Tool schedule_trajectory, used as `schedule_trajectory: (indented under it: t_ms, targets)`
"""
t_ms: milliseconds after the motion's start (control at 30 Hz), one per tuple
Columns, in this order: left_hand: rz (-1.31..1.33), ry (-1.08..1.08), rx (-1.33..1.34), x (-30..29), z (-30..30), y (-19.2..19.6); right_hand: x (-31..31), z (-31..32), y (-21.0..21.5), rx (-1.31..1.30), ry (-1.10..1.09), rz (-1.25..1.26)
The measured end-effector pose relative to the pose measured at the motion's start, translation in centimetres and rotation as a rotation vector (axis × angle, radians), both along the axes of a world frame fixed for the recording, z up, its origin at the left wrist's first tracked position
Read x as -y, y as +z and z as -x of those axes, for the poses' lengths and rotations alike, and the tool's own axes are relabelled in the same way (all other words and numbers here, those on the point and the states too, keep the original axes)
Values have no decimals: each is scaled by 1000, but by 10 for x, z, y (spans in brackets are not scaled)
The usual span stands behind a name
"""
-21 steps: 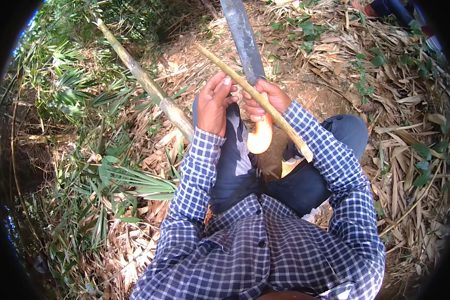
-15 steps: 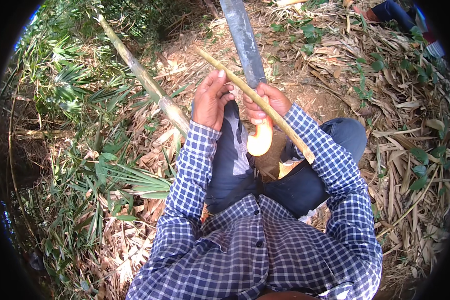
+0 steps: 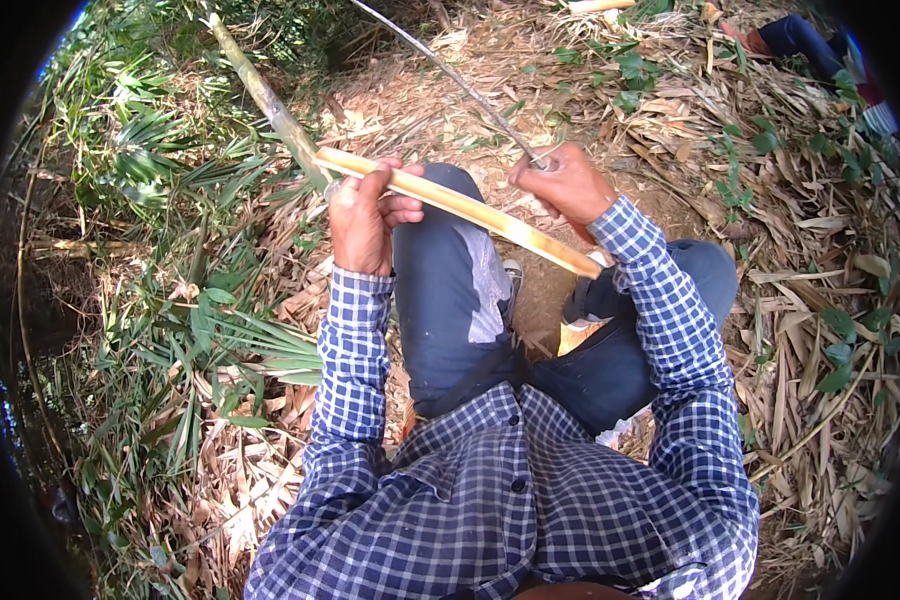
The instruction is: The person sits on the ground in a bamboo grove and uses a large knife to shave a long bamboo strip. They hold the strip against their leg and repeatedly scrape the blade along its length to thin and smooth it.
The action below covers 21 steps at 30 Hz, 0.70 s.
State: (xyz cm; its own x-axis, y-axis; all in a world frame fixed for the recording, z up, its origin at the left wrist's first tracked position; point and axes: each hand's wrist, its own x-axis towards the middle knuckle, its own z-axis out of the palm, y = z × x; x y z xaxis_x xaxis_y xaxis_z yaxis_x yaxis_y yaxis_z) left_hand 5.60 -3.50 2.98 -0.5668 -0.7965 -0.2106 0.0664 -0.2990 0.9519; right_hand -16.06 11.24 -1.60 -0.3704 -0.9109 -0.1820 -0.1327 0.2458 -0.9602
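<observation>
My left hand (image 3: 362, 215) grips a pale yellow split bamboo stick (image 3: 470, 210) near its left end. The stick runs diagonally down to the right across my raised knee in dark blue trousers (image 3: 450, 290). My right hand (image 3: 565, 183) is closed around the handle of a long thin blade (image 3: 450, 72), seen edge-on, that points up and to the left, away from me. The blade's base sits just above the stick. Both forearms wear a blue and white checked shirt.
A green bamboo stem (image 3: 270, 105) lies on the ground at the upper left. Dry leaves and husks (image 3: 820, 300) cover the ground on the right, green palm-like leaves (image 3: 220, 330) on the left. Another person's leg in blue (image 3: 800, 35) shows at the top right.
The hands have drawn apart. The stick has swung from steep to nearly level across my knee. The blade now shows edge-on instead of flat, and my right hand moved right.
</observation>
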Motion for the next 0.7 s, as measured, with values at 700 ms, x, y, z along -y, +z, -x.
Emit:
schedule_trajectory:
  t_ms: [700]
  targets:
    - [-235, 405, -133, -75, -105, -72, -4, -30, -26, -797, 245, -288]
